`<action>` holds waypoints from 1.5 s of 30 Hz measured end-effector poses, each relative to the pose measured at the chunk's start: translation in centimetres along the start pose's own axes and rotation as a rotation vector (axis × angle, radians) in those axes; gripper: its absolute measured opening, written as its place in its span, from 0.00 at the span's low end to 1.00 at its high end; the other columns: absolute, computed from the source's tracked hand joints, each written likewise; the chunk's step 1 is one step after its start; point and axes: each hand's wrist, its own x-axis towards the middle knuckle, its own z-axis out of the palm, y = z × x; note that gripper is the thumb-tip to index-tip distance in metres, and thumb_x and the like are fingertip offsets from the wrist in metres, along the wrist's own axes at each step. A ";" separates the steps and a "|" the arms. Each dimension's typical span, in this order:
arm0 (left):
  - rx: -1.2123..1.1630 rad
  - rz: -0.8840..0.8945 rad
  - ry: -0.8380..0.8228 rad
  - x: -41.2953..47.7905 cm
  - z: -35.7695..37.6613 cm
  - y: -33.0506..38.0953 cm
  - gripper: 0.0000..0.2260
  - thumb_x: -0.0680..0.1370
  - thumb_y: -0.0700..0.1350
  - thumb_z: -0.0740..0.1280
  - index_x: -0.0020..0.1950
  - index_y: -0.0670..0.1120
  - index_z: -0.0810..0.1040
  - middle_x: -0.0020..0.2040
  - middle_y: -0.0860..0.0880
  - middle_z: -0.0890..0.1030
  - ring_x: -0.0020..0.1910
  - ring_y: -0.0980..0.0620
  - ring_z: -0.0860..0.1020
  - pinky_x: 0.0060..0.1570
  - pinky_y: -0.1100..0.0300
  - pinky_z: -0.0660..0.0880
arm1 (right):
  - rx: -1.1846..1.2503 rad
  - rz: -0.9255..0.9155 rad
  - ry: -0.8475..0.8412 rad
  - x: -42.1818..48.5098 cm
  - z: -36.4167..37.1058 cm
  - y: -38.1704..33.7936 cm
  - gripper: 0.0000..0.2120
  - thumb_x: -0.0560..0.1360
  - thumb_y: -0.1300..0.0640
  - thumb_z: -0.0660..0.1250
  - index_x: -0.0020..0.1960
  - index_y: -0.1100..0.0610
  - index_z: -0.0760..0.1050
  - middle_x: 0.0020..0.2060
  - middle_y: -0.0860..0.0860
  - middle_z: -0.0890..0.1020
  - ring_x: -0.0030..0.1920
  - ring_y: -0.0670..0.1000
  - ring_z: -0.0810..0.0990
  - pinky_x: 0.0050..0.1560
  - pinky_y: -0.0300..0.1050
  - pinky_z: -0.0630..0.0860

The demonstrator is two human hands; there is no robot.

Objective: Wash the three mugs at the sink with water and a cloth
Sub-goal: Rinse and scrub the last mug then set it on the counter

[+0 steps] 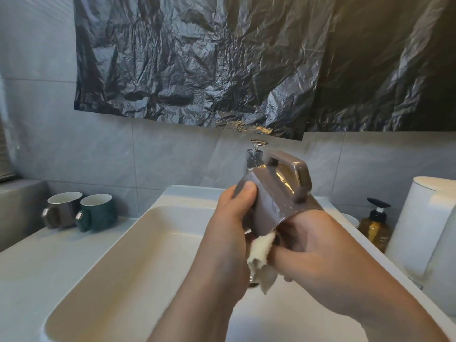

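Observation:
Above the white sink (103,245) I hold a brown-grey mug (276,193) tilted, base away from me and handle up. My left hand (232,223) grips its side with the thumb on the wall. My right hand (311,238) holds a cream cloth (261,257) and its fingers reach into the mug's mouth, hidden inside. The cloth's loose end hangs below the mug. Two more mugs stand on the left counter, a brown one (61,211) and a dark green one (97,213), both upright with tags on their handles.
A chrome tap (254,156) stands behind the held mug; no water is visible. An amber pump bottle (376,225) and a white paper roll (424,225) sit on the right. Black plastic sheeting (246,60) hangs on the grey tiled wall.

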 end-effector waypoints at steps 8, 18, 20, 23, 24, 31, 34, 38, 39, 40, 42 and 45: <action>0.112 0.071 -0.127 -0.5 0.1 0.4 0.19 0.65 0.51 0.68 0.56 0.51 0.83 0.42 0.50 0.85 0.42 0.51 0.83 0.39 0.57 0.79 | -0.472 0.147 0.152 -4.8 -0.4 2.9 0.08 0.74 0.54 0.62 0.38 0.48 0.77 0.38 0.46 0.81 0.42 0.46 0.79 0.41 0.42 0.77; -0.063 0.010 -0.139 -1.0 1.2 0.5 0.21 0.68 0.60 0.69 0.49 0.43 0.83 0.44 0.42 0.83 0.46 0.44 0.82 0.44 0.55 0.77 | -0.359 0.119 0.205 -5.2 -0.4 2.6 0.10 0.73 0.56 0.64 0.38 0.42 0.71 0.38 0.43 0.79 0.42 0.43 0.76 0.37 0.36 0.74; -0.129 -0.006 -0.168 -1.0 1.1 0.5 0.21 0.68 0.59 0.67 0.49 0.43 0.84 0.42 0.41 0.83 0.43 0.43 0.82 0.43 0.56 0.78 | -0.179 0.147 0.142 -4.8 -0.4 3.2 0.10 0.72 0.60 0.64 0.41 0.44 0.75 0.39 0.46 0.81 0.42 0.45 0.79 0.44 0.43 0.79; -0.195 0.004 -0.261 -1.5 1.6 0.7 0.22 0.68 0.60 0.62 0.43 0.45 0.86 0.38 0.43 0.82 0.34 0.43 0.81 0.38 0.56 0.76 | 0.277 0.061 0.099 -4.5 -0.5 3.9 0.18 0.65 0.63 0.63 0.50 0.48 0.82 0.40 0.59 0.84 0.38 0.56 0.82 0.41 0.48 0.82; -0.228 -0.002 -0.297 -1.6 1.7 0.7 0.23 0.68 0.60 0.62 0.45 0.44 0.85 0.37 0.42 0.81 0.31 0.43 0.80 0.34 0.56 0.77 | 0.519 0.050 0.109 -4.5 -0.6 3.9 0.18 0.63 0.65 0.63 0.48 0.51 0.83 0.36 0.66 0.80 0.29 0.56 0.77 0.30 0.41 0.78; -0.410 -0.033 -0.215 -1.1 1.4 0.6 0.30 0.65 0.57 0.71 0.61 0.41 0.78 0.51 0.38 0.77 0.52 0.38 0.78 0.53 0.49 0.76 | 0.388 0.033 0.098 -4.1 0.1 3.4 0.16 0.66 0.62 0.65 0.49 0.46 0.81 0.35 0.49 0.84 0.34 0.49 0.82 0.35 0.44 0.77; -0.403 -0.076 -0.116 -1.0 1.4 0.3 0.23 0.66 0.55 0.69 0.53 0.40 0.80 0.44 0.39 0.80 0.45 0.40 0.81 0.47 0.53 0.79 | -0.111 0.108 0.187 -4.2 0.2 4.1 0.03 0.74 0.55 0.64 0.46 0.49 0.76 0.36 0.46 0.82 0.38 0.47 0.79 0.42 0.50 0.79; -0.314 -0.016 -0.085 -1.0 0.9 0.9 0.10 0.64 0.46 0.63 0.39 0.41 0.74 0.37 0.42 0.73 0.31 0.45 0.76 0.31 0.58 0.78 | -0.423 0.070 0.369 -4.3 0.4 3.9 0.08 0.69 0.54 0.67 0.34 0.52 0.70 0.28 0.48 0.74 0.31 0.49 0.72 0.28 0.39 0.67; -0.293 -0.003 -0.075 -0.9 0.6 1.3 0.09 0.62 0.44 0.60 0.40 0.42 0.71 0.38 0.42 0.70 0.32 0.44 0.74 0.31 0.57 0.78 | -0.470 0.062 0.368 -4.2 0.4 4.0 0.11 0.68 0.54 0.68 0.31 0.53 0.68 0.26 0.48 0.71 0.30 0.49 0.70 0.27 0.39 0.64; -0.263 0.005 -0.084 -0.7 0.2 1.6 0.12 0.61 0.41 0.58 0.43 0.42 0.71 0.40 0.42 0.70 0.35 0.44 0.73 0.33 0.55 0.79 | -0.496 0.058 0.356 -4.2 0.4 4.2 0.13 0.68 0.55 0.69 0.30 0.53 0.66 0.25 0.47 0.70 0.30 0.48 0.69 0.27 0.38 0.63; -0.135 -0.009 -0.113 -0.3 -0.7 1.8 0.15 0.60 0.38 0.55 0.44 0.40 0.74 0.40 0.41 0.73 0.35 0.45 0.74 0.34 0.56 0.79 | -0.589 0.025 0.342 -4.1 0.2 4.3 0.14 0.67 0.58 0.69 0.30 0.53 0.64 0.24 0.44 0.66 0.29 0.44 0.68 0.27 0.35 0.65; 0.087 -0.013 -0.102 -0.2 -1.9 2.2 0.15 0.60 0.34 0.54 0.36 0.42 0.79 0.34 0.42 0.76 0.28 0.47 0.76 0.28 0.55 0.80 | -0.686 -0.058 0.330 -4.5 -0.3 3.3 0.14 0.58 0.58 0.67 0.31 0.49 0.60 0.24 0.42 0.59 0.29 0.45 0.63 0.26 0.29 0.64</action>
